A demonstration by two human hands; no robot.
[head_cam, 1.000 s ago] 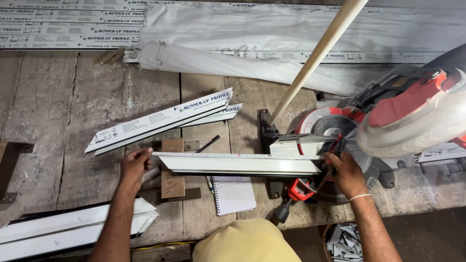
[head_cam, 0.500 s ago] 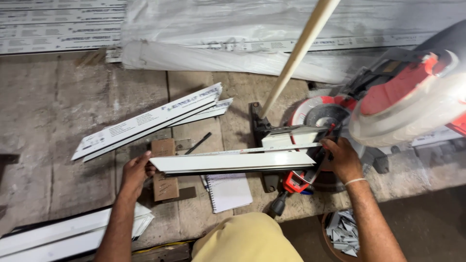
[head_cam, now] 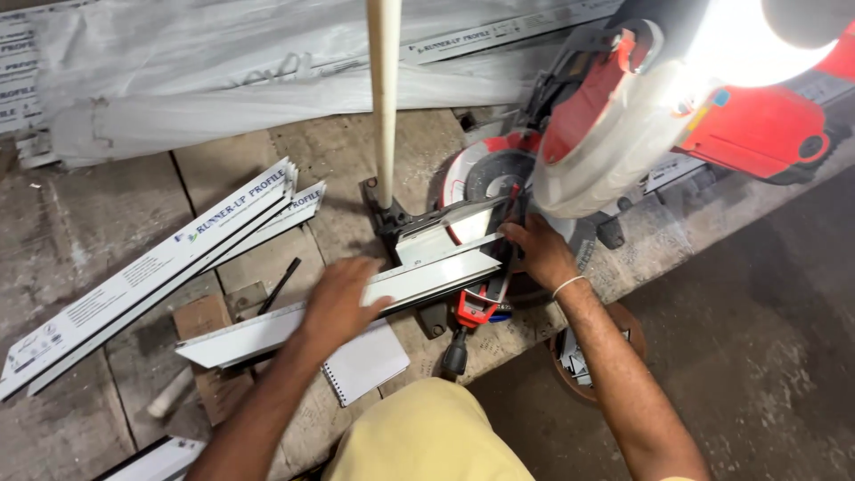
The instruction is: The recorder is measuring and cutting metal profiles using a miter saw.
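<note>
Positioning is judged the step in hand: on the bench (head_cam: 107, 214), under the raised saw (head_cam: 623, 116), a white profile (head_cam: 356, 303) is pressed flat beneath the spread left hand (head_cam: 343, 298) and steadied at its saw end by the curled right hand (head_cam: 539, 249), so squaring against the fence seems called for.

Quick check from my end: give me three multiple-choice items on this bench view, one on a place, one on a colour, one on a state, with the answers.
1. Where does the left hand rest?
A. on the white profile
B. on the notebook
C. on the pole

2. The saw body's colour?
A. blue
B. red
C. green

3. The profile lies:
A. upright
B. flat across the saw base
C. held in the air

Answers: 1 A, palm lies on the strip. 2 B, housing is red. 3 B, it spans the base beside the right hand.
</note>
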